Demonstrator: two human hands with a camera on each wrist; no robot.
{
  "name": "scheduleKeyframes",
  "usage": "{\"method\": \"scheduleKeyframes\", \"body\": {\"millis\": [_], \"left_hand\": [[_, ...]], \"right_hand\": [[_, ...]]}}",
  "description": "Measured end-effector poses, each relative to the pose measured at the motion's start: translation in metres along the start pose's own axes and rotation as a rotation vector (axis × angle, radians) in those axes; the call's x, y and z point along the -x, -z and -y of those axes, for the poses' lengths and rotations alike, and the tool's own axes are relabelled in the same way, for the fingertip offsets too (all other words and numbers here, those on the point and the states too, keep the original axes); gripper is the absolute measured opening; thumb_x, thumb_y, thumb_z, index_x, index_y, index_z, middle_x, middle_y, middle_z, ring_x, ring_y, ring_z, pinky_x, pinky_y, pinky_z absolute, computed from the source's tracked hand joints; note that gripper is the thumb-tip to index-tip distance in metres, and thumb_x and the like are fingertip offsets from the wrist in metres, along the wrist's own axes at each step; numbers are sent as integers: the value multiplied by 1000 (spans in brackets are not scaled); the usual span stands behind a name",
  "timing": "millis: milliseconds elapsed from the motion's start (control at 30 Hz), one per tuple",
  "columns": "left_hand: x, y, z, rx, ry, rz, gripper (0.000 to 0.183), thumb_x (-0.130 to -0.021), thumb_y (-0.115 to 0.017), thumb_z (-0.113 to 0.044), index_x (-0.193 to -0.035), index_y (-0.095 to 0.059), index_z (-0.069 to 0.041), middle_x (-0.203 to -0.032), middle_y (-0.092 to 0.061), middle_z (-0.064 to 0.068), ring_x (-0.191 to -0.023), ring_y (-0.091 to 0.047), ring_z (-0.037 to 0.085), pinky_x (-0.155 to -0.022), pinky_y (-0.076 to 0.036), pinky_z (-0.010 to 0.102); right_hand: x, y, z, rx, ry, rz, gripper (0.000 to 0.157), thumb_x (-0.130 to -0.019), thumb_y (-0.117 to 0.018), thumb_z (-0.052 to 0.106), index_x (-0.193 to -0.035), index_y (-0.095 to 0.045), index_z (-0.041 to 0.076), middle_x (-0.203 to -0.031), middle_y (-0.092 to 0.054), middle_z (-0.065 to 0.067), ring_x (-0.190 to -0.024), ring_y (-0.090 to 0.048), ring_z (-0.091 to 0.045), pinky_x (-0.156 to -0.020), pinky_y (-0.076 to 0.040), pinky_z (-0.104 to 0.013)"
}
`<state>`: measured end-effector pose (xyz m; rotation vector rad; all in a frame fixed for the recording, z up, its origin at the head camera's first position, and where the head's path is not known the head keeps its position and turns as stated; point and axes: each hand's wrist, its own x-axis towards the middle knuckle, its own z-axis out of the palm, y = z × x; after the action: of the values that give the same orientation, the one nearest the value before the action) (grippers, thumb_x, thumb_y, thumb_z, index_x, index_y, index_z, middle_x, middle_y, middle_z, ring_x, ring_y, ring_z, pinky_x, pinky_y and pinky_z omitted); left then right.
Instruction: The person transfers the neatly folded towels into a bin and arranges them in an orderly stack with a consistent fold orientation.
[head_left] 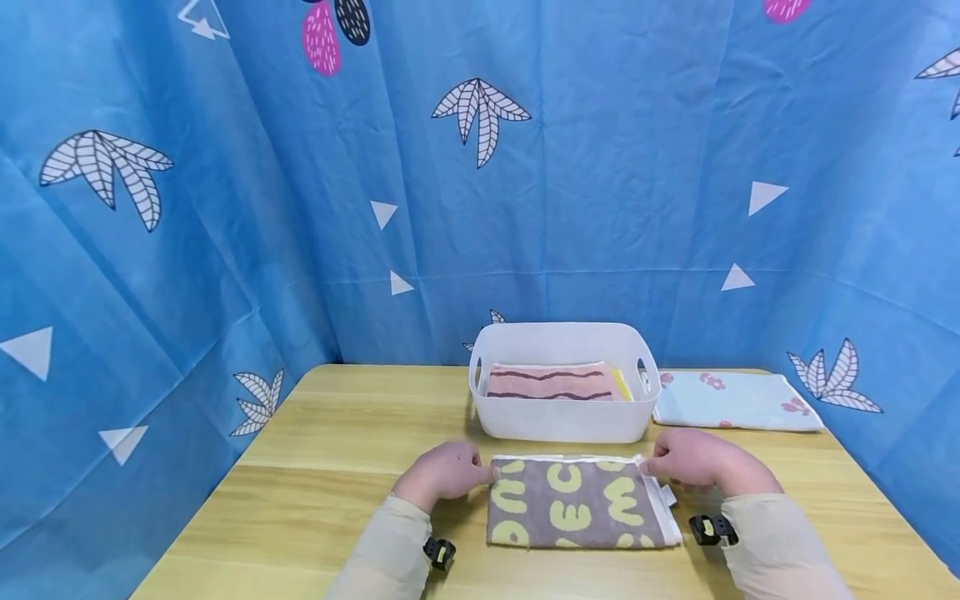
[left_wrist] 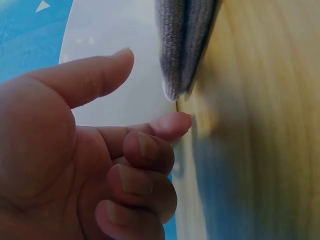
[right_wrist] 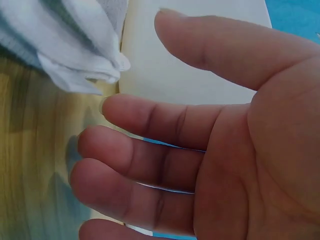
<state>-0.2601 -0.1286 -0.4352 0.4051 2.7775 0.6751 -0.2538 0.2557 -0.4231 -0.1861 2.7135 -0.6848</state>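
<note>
A folded grey-brown towel (head_left: 540, 508) with yellow letters lies flat on the wooden table, its white border and small label (head_left: 667, 496) on the right side. By its far left corner is my left hand (head_left: 444, 472). In the left wrist view, thumb and forefinger stand apart just short of the folded edge (left_wrist: 172, 55), the other fingers loosely bent. My right hand (head_left: 701, 460) is at the far right corner. The right wrist view has its thumb spread from the lightly bent fingers (right_wrist: 150, 117), with a gap to the towel's white end (right_wrist: 87, 37).
Just beyond the towel stands a white plastic basket (head_left: 562, 421) with a pink striped cloth (head_left: 551, 382) and something yellow (head_left: 621, 383) inside. Right of it lies a folded white towel (head_left: 735, 400) with pink flowers. Blue curtains (head_left: 600, 208) enclose the wooden table (head_left: 360, 425).
</note>
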Motion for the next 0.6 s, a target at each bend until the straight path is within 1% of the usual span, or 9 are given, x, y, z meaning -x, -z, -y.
{"method": "scheduleKeyframes", "body": {"millis": [100, 167, 367, 600], "left_hand": [[0, -2, 1, -5, 7, 11, 38, -88, -69, -49, -71, -60, -16, -66, -57, 0, -56, -50, 18, -52, -40, 38], [0, -3, 0, -6, 7, 18, 39, -86, -70, -50, -70, -59, -17, -65, -56, 0, -55, -48, 18, -52, -39, 37], [1, -5, -2, 0, 2, 41, 47, -86, -73, -48, -58, -48, -18, -53, -44, -4, -47, -37, 15, -47, -32, 35], [2, -9, -6, 9, -2, 70, 50, -82, -78, -43, -54, -43, -20, -48, -38, -6, -44, -33, 13, -46, -29, 33]], "right_hand": [[-1, -1, 0, 8, -3, 18, 30, -89, -75, 38, -82, -61, 13, -67, -55, -3, -58, -50, -18, -52, -40, -33], [-1, -1, 1, 11, -8, 27, 30, -89, -75, 39, -82, -61, 13, -67, -55, -3, -58, -51, -18, -52, -40, -33], [0, -3, 5, -8, -16, 52, 30, -87, -77, 37, -80, -62, 13, -64, -53, -2, -54, -47, -16, -50, -38, -30], [-1, -7, 5, -3, -3, 45, 29, -85, -79, 33, -78, -61, 12, -64, -53, -2, -53, -47, -16, -48, -38, -30]]}}
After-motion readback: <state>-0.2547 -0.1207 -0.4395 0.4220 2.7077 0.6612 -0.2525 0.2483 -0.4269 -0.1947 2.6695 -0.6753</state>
